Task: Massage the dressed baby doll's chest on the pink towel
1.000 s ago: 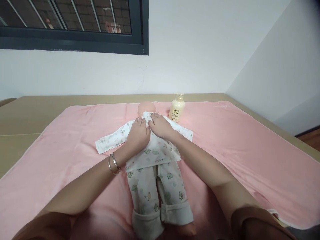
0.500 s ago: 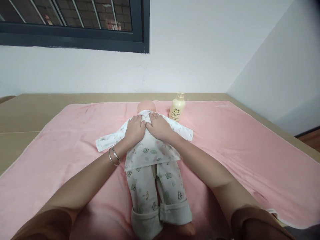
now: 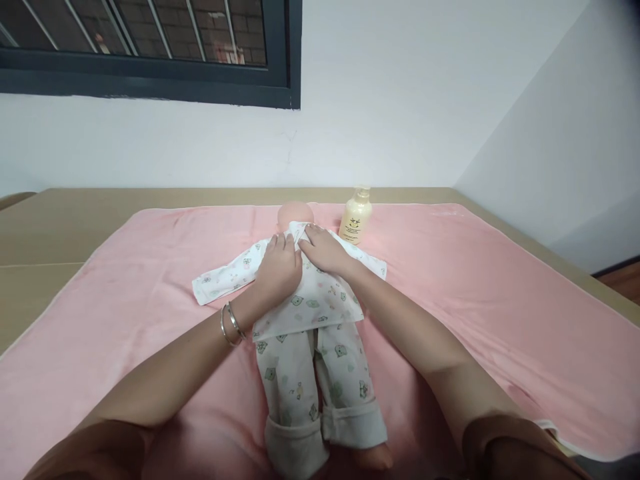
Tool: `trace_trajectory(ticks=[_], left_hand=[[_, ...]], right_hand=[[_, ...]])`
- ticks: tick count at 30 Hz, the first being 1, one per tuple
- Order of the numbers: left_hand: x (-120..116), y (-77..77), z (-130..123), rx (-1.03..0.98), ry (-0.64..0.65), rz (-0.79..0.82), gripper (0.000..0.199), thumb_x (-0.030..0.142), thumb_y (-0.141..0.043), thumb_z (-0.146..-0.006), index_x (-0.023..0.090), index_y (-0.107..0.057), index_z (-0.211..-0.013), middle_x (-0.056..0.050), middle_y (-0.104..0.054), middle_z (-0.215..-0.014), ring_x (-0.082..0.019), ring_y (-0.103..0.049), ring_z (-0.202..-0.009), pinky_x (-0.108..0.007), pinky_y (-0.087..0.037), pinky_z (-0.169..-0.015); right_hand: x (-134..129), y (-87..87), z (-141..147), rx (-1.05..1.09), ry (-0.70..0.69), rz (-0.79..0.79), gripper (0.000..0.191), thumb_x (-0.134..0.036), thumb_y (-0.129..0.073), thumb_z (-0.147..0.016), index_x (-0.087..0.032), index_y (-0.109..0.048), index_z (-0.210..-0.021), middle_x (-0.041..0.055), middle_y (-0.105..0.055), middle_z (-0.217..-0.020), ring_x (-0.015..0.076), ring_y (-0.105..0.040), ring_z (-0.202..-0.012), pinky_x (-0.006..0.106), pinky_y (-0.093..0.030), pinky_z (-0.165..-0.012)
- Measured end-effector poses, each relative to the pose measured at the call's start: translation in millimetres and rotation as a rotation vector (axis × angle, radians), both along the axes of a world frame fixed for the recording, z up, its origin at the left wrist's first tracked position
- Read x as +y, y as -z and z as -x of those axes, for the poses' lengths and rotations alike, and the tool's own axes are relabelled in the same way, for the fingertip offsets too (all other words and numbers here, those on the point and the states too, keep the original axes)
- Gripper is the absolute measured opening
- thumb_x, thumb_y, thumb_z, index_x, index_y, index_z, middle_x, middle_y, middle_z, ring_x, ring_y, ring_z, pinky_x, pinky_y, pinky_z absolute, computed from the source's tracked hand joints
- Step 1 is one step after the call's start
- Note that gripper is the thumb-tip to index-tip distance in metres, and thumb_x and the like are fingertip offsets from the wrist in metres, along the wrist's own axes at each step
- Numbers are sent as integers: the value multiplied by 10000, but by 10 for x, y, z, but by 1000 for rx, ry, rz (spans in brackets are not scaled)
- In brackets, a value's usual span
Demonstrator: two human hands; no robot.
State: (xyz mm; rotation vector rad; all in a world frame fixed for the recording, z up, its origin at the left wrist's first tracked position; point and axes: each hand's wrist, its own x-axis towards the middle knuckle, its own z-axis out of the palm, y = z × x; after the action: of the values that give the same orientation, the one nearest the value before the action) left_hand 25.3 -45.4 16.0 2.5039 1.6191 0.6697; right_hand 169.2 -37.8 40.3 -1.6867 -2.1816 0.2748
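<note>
Left hand (image 3: 281,265) and right hand (image 3: 325,250) on shirt (image 3: 310,307) of doll (image 3: 296,213)
Both lie flat, unclenched; bottle (image 3: 355,219) stands near far edge of pink cloth (image 3: 490,287).

Blanket (image 3: 475,280): I see it spread over the table (image 3: 35,230).
Doll (image 3: 310,310): on the blanket, head (image 3: 295,213) toward the wall (image 3: 380,100).
Bottle (image 3: 355,217): on the blanket, right of the head.
Window (image 3: 277,57): in the wall behind, to my left.
</note>
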Motion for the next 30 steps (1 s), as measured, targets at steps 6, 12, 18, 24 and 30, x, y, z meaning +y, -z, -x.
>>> trace_trajectory(ticks=[6,12,18,24,30], left_hand=[[241,-110,129,-72,-38,131,447,209,-262,-951,61,-602,-1201,-219,-651,-1277,-302,-603,-1229,-447,-457,-1101],[115,-19,49,44,-33,-14,491,198,-256,-958,-10,-546,-1296,-269,-589,-1355,-343,-533,-1307,-522,-397,-1142],[16,34,-6,-15,-13,-10,559,223,-276,-954,-64,-443,-1404,-289,-458,-1510,-361,-388,-1456,-542,-301,-1213],[270,-49,115,-112,-67,93,440,245,-279,-933,76,-618,-1156,-222,-679,-1192,-321,-624,-1141,-496,-470,-1054],[-28,70,-24,-7,-86,-63,555,297,-318,-974,-13,-464,-1410,-265,-482,-1504,-380,-401,-1452,-553,-302,-1211]], right_hand=[[-286,18,200,-195,5,-77,589,-276,-330,-1007,73,-377,-1481,292,-415,-1539,370,-353,-1464,483,-265,-1207],[-174,-73,88,-94,24,-18,482,-243,-325,-977,-1,-556,-1324,238,-579,-1400,325,-529,-1299,414,-398,-1107],[-114,19,89,-120,76,-42,544,-240,-303,-992,46,-456,-1429,252,-496,-1492,346,-442,-1400,458,-324,-1175],[-297,11,188,-181,-8,-42,628,-274,-351,-988,73,-338,-1512,283,-359,-1579,374,-303,-1500,469,-240,-1232],[-20,25,16,-39,39,-32,523,-245,-332,-973,6,-509,-1396,228,-499,-1500,312,-453,-1400,421,-327,-1181]])
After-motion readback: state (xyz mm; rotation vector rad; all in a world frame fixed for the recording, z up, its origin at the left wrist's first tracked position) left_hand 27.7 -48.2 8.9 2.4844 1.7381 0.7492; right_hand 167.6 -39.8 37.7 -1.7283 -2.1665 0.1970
